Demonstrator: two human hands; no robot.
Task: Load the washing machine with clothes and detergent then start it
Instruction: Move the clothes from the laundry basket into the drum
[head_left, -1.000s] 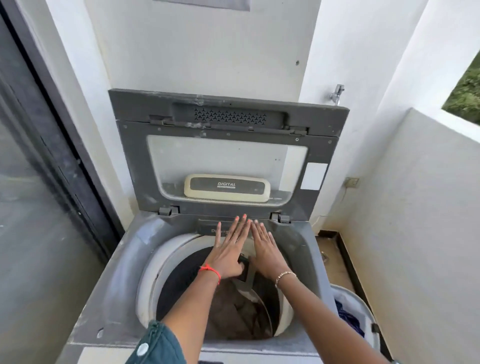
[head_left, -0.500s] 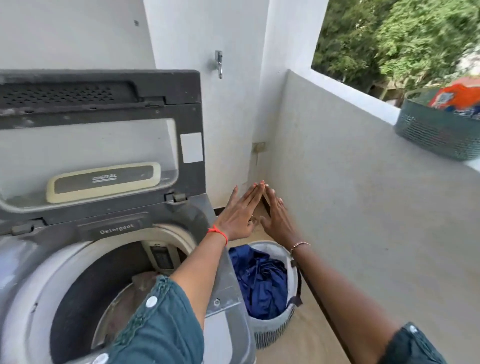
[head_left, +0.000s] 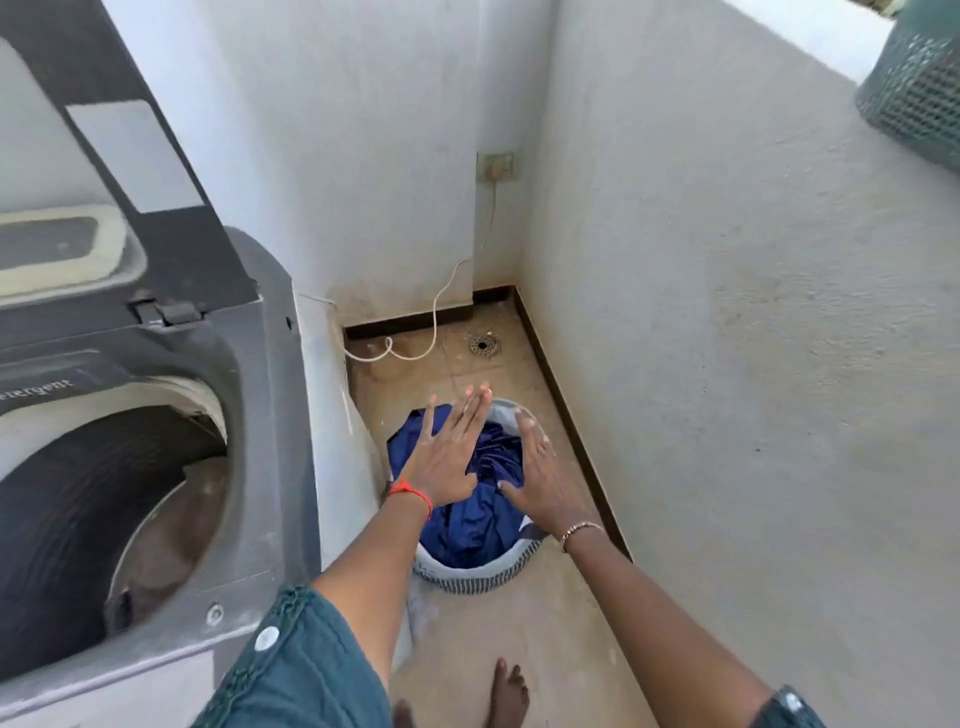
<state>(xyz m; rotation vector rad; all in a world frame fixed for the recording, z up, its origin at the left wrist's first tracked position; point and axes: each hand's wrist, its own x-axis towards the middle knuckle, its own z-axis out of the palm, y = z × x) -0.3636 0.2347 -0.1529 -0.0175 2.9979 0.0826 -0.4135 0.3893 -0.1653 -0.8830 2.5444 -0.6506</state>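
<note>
Left hand (head_left: 445, 460) and right hand (head_left: 546, 480) are held over the laundry basket (head_left: 480, 578) of blue clothes (head_left: 467, 530), fingers (head_left: 475, 410) extended, nothing grasped.

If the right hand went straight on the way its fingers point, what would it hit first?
Probably the blue clothes in the laundry basket under the right hand, though depth is unclear and it might meet the basket's far rim instead.

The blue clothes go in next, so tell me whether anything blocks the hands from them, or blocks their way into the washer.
Nothing visible does. The left hand and right hand are spread directly over the blue clothes in the uncovered basket. The washer's lid is raised, and its drum is open.
</note>
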